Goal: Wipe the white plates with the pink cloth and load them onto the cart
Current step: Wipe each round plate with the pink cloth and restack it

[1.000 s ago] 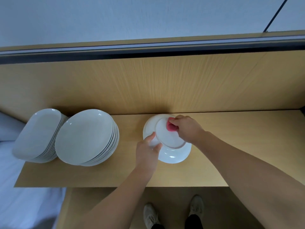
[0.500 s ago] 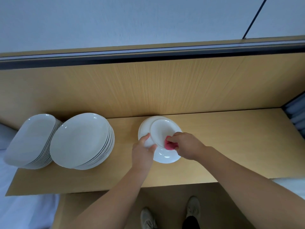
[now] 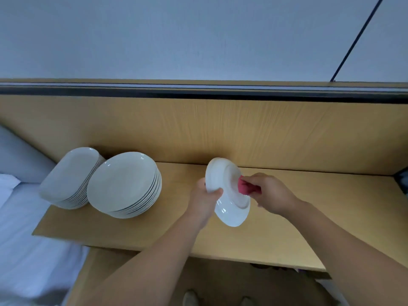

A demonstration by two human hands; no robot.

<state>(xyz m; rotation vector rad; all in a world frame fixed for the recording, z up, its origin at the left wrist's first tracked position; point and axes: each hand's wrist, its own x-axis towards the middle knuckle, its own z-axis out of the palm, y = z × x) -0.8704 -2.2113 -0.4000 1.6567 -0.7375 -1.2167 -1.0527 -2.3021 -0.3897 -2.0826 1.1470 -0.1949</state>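
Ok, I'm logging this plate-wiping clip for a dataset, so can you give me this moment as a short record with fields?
left hand: grips the rim of the white plate, held tilted above the shelf
right hand: presses the pink cloth against the plate's underside
round plate stack: on the wooden shelf, left of the hands
oblong plate stack: at the shelf's left end, touching the round stack
cart: not in view
stage: wiping, plate not yet loaded

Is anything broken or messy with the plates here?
Nothing looks broken or spilled. The two plate stacks seem to lean, perhaps only from the wide lens. The left hand tilts one plate while the right hand wipes it with the pink cloth.
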